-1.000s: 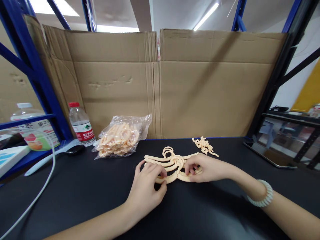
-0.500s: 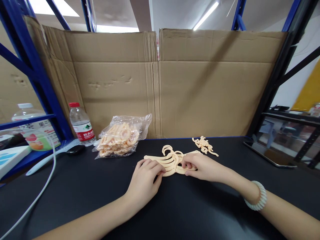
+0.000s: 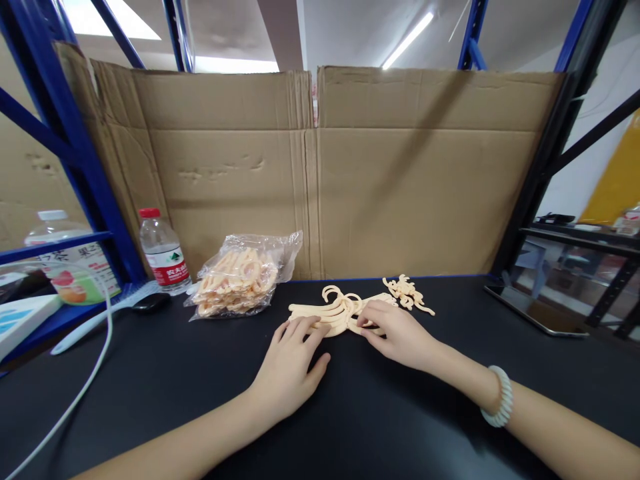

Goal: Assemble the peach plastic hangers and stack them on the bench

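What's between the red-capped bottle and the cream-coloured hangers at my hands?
In the head view, a clear plastic bag of cream-coloured pieces lies between the bottle and the hangers.

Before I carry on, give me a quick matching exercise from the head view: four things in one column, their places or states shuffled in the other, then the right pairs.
Things
1. Hangers
2. Small bottle
3. Wristband
4. Bag

Places or states
A. Worn around the right arm
B. At the fingers of the left hand and the right hand
C. Clear plastic, filled
D. Capped in red

Right pairs: 1-B, 2-D, 3-A, 4-C
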Demonstrator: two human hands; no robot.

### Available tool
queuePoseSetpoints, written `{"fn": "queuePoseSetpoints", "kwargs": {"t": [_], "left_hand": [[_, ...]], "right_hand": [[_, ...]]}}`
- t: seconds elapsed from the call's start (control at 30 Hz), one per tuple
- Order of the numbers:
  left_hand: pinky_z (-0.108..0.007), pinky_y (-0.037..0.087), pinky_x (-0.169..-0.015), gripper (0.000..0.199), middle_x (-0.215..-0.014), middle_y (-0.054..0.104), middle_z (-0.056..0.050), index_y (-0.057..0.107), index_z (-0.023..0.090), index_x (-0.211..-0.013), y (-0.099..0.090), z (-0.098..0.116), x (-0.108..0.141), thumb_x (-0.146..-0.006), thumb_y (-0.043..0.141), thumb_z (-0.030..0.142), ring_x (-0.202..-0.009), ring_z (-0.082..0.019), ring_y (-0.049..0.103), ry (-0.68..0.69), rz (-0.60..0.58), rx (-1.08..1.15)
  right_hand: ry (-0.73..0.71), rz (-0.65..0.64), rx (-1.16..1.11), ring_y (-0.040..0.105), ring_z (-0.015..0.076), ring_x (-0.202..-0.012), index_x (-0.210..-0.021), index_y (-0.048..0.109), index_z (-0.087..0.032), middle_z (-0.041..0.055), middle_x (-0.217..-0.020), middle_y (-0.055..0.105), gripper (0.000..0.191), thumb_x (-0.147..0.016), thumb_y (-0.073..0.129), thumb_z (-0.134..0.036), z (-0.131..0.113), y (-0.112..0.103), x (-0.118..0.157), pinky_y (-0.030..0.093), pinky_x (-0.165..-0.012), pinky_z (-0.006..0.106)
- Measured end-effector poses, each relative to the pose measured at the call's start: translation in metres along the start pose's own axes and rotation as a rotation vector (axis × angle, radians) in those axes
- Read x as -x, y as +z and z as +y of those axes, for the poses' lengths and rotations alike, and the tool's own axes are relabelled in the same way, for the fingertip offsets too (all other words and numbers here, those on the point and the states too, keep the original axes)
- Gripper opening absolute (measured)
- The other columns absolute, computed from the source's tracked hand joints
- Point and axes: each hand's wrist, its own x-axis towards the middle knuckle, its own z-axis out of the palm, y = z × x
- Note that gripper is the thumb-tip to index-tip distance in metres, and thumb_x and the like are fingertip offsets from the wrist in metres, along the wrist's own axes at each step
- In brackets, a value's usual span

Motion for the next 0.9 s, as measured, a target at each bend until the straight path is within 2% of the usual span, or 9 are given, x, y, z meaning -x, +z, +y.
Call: {"fn": "queuePoseSetpoints", "kwargs": {"t": [0.07,0.2,0.27,0.37,0.47,0.57,0.73,0.9], "left_hand": [[-0.051,0.035,-0.101,0.036,-0.127,0.053,-0.009,0.053,0.023,-0.121,0.0,0.001,0.001,-0.085,0.052,0.019,-0.12,-0.028,0.045,0.021,0.024,0.031],[-0.045,0.04,-0.097,0.027,-0.119,0.056,-0.007,0.058,0.024,-0.107,-0.005,0.008,0.001,-0.084,0.05,0.013,-0.115,-0.025,0.048,0.142,0.032,0.177],[-0.04,0.041,-0.095,0.024,-0.114,0.057,-0.005,0.058,0.023,-0.101,-0.007,0.011,0.002,-0.084,0.05,0.01,-0.11,-0.022,0.05,0.223,0.025,0.264],[-0.036,0.042,-0.092,0.019,-0.11,0.057,-0.005,0.058,0.021,-0.093,-0.01,0.015,0.003,-0.084,0.048,0.008,-0.104,-0.019,0.052,0.298,0.056,0.353],[-0.035,0.043,-0.091,0.016,-0.11,0.056,-0.006,0.058,0.02,-0.088,-0.011,0.016,0.003,-0.085,0.048,0.008,-0.104,-0.019,0.051,0.314,0.098,0.385],[-0.034,0.043,-0.092,0.016,-0.112,0.054,-0.007,0.059,0.019,-0.087,-0.012,0.016,0.003,-0.084,0.048,0.007,-0.105,-0.019,0.051,0.345,0.085,0.4],[-0.034,0.044,-0.09,0.018,-0.115,0.053,-0.008,0.06,0.019,-0.089,-0.013,0.017,0.004,-0.084,0.048,0.006,-0.105,-0.02,0.052,0.372,0.126,0.424],[-0.034,0.045,-0.089,0.018,-0.113,0.055,-0.008,0.061,0.019,-0.09,-0.011,0.016,0.005,-0.084,0.05,0.007,-0.103,-0.02,0.053,0.383,0.16,0.405]], "right_hand": [[-0.058,-0.02,-0.023,0.055,0.0166,-0.082,-0.086,0.059,-0.018,0.003,-0.084,0.059,0.01,-0.084,0.052,-0.01,-0.004,0.002,0.0,0.042,-0.072,0.026],[-0.224,-0.211,-0.048,0.055,0.0145,-0.074,-0.085,0.059,-0.018,0.0015,-0.08,0.06,0.011,-0.086,0.05,-0.011,-0.016,0.007,0.003,0.041,-0.069,0.025],[-0.263,-0.255,-0.051,0.055,0.0141,-0.074,-0.086,0.059,-0.018,0.0017,-0.081,0.06,0.011,-0.086,0.049,-0.012,-0.021,0.008,0.005,0.04,-0.069,0.024],[-0.278,-0.27,-0.059,0.053,0.0129,-0.07,-0.082,0.057,-0.018,0.0003,-0.077,0.059,0.008,-0.085,0.051,-0.013,-0.027,0.011,0.007,0.038,-0.064,0.023],[-0.268,-0.278,-0.053,0.05,0.012,-0.065,-0.076,0.053,-0.018,-0.0011,-0.072,0.056,0.01,-0.086,0.052,-0.018,-0.03,0.011,0.008,0.035,-0.06,0.023],[-0.264,-0.283,-0.044,0.049,0.0117,-0.065,-0.075,0.05,-0.018,-0.0009,-0.072,0.055,0.014,-0.089,0.048,-0.019,-0.033,0.008,0.008,0.035,-0.061,0.023],[-0.27,-0.284,-0.06,0.05,0.0122,-0.069,-0.083,0.051,-0.019,0.0001,-0.077,0.056,0.012,-0.09,0.043,-0.014,-0.034,0.004,0.006,0.037,-0.064,0.022],[-0.256,-0.31,-0.101,0.053,0.0134,-0.074,-0.09,0.052,-0.019,0.0016,-0.082,0.058,0.017,-0.093,0.037,-0.013,-0.032,0.004,0.006,0.04,-0.068,0.023]]}}
